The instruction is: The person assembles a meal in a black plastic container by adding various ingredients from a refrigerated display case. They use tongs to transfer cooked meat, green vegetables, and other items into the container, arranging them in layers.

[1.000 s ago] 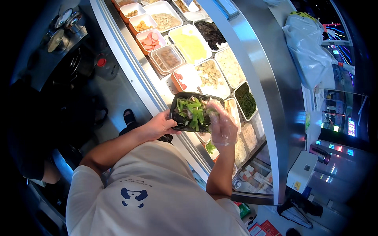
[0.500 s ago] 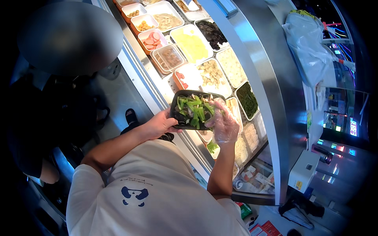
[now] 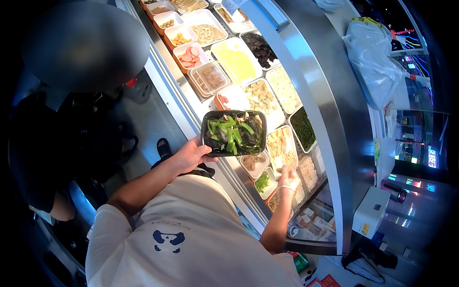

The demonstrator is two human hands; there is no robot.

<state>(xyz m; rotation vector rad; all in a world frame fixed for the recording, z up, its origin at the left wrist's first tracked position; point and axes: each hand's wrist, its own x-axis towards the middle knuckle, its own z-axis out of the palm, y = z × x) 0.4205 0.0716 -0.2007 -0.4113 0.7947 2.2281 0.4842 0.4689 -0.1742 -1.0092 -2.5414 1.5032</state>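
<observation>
The black tray (image 3: 204,126) rides just above the near edge of the display counter (image 3: 178,111), loaded with cut green vegetables (image 3: 233,131) and darker pieces. The left hand (image 3: 191,157) is clamped on its corner at 8 o'clock, thumb against the near wall and the other fingers mostly hidden, probably underneath to bear the weight. That corner grip leaves the tray's open top unobstructed and its far sides free, and the slight tilt seems to turn the contents toward the wearer.

The right hand (image 3: 290,179), seemingly in a clear glove (image 3: 289,187), is apart from the tray at its 4 o'clock, over the tubs beside the pale strips (image 3: 281,146); whether its fingers are together or gripping anything cannot be told. Chopped greens (image 3: 262,182) sit at 5 o'clock, yellow shreds (image 3: 235,60) at 12, a clear box (image 3: 208,76) at 11. The tubs stand side by side with open tops, presumably so one hand can reach each.
</observation>
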